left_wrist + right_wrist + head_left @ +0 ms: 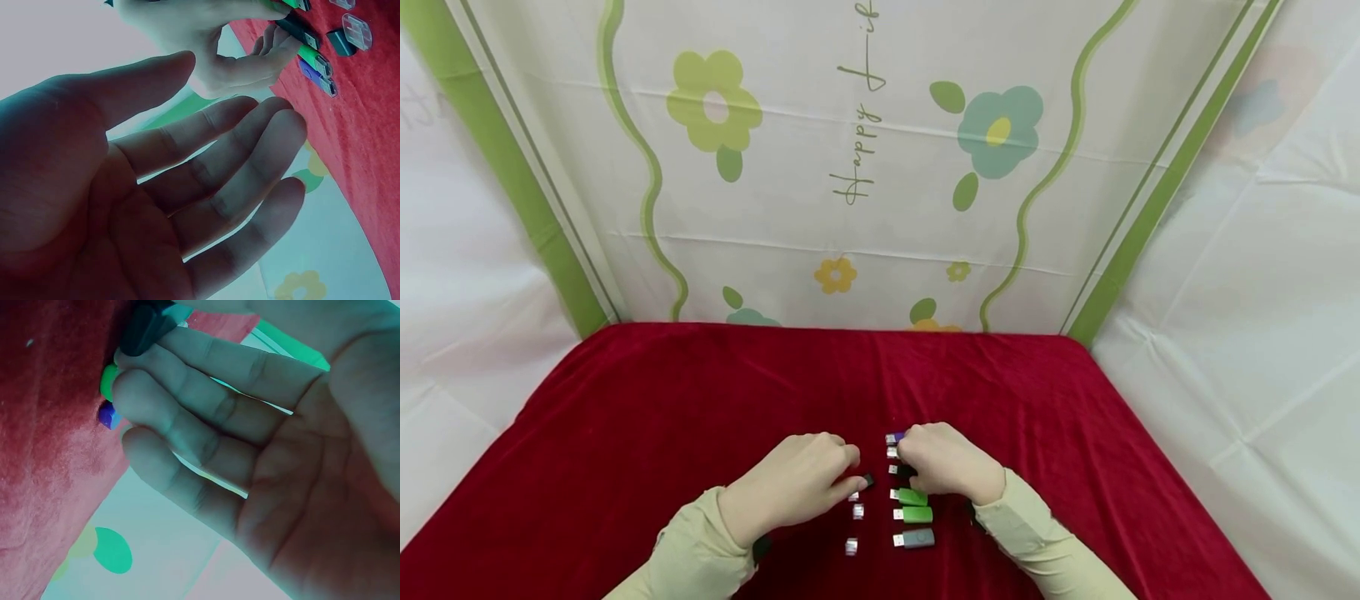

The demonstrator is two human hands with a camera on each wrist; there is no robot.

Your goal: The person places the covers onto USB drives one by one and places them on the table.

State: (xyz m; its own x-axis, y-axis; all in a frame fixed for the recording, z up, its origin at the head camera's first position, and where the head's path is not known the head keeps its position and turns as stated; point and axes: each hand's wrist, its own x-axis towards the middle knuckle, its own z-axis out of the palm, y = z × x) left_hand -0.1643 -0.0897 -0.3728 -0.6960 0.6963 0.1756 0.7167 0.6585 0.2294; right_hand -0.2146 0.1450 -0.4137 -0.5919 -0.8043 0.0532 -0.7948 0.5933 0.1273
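Thumb and fingertips of the right hand (951,462) pinch a flat black USB stick (902,471), clamped from both sides, in a row that runs from near to far on the soft red cloth (700,400). To the left, the left hand (801,475) has loosely bent fingers, with its thumb apart from them. A small black cap (868,481) is just beside that thumb; whether they touch, one cannot tell. Small clear plastic caps (858,511) lie near it. Past the black stick are a green stick (314,60) and, farthest, a purple stick (894,438). On the near side lie two bright green sticks (917,515), then a grey stick (919,539). Silver metal plugs point left. At the far side hangs a white cloth wall (775,208) with big flowers.
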